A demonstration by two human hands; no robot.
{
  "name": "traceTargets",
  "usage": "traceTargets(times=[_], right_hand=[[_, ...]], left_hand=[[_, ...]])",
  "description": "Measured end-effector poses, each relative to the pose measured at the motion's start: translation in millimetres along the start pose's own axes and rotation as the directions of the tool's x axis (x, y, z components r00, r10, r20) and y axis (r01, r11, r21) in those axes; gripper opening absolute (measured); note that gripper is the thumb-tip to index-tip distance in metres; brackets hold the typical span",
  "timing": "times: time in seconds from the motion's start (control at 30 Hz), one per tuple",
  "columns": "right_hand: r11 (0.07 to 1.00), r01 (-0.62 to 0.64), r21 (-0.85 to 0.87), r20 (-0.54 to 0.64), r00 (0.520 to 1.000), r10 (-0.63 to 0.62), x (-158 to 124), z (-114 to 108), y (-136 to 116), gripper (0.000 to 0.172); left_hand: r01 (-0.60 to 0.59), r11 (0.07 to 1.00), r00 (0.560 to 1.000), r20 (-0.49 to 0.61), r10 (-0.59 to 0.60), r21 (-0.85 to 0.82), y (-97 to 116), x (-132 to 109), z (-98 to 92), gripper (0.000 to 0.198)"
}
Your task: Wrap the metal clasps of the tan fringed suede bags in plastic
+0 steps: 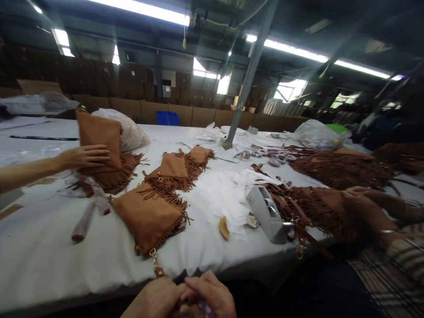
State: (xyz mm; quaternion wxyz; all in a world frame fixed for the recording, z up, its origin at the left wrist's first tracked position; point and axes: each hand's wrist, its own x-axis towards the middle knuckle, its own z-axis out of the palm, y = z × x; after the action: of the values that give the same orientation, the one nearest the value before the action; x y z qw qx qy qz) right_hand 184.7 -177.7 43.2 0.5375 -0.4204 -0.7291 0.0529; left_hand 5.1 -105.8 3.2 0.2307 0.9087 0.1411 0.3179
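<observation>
At the bottom edge, my left hand is closed with the brown leather strap running into it. A gold clasp joins that strap to a tan fringed bag, which lies flat near the table's front edge. My right hand is pressed against the left one, fingers curled; what they hold is hidden, though a bit of purple-patterned material shows below. Two smaller tan fringed pouches lie behind the bag.
A co-worker's hand rests on a tan bag at left. At right, another person's hands touch fringed bags. A grey tape dispenser, white paper and a metal post stand between.
</observation>
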Motion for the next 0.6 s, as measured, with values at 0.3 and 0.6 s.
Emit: traceTargets(times=[0.3, 0.6], right_hand=[[0.287, -0.603, -0.744, -0.296, 0.683, 0.668, 1, -130, 147, 0.041], [0.256, -0.250, -0.934, -0.023, 0.756, 0.654, -20, -141, 202, 0.034]], left_hand=[[0.479, 0.178, 0.545, 0.132, -0.828, -0.860, -5, 43, 15.9, 0.040], [0.449, -0.008, 0.416, 0.217, -0.883, -0.893, -43, 40, 42.1, 0.051]])
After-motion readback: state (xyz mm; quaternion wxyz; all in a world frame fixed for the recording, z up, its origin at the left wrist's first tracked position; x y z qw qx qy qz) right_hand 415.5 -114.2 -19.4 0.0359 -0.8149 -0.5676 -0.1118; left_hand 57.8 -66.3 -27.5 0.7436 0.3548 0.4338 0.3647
